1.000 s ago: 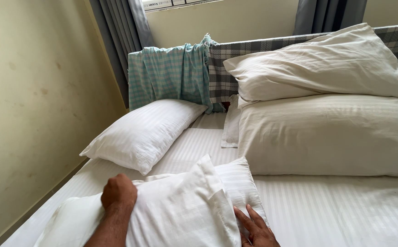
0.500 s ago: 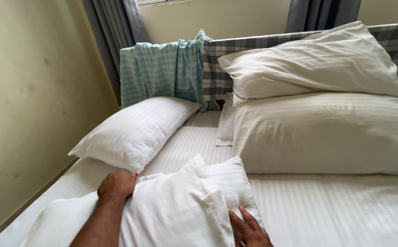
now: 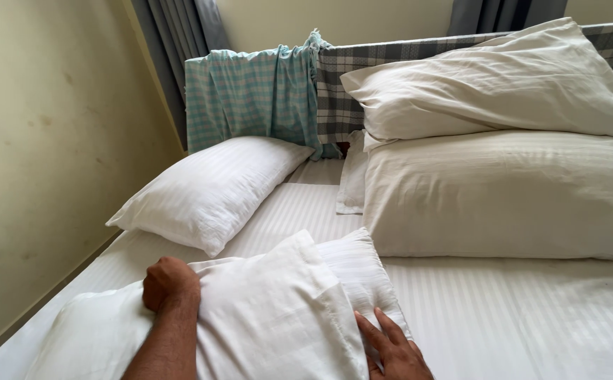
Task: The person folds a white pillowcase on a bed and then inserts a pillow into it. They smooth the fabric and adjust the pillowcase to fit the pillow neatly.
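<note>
Item: white pillow (image 3: 271, 317), bottom centre of frame, on the striped sheet (image 3: 517, 317); long axis runs lower left to upper right, one corner pointing up toward the stacked pillows (image 3: 503, 190). My left hand (image 3: 170, 283) is clenched, bunching its fabric; my right hand (image 3: 394, 348) lies flat, fingers spread, against its lower right edge.
</note>
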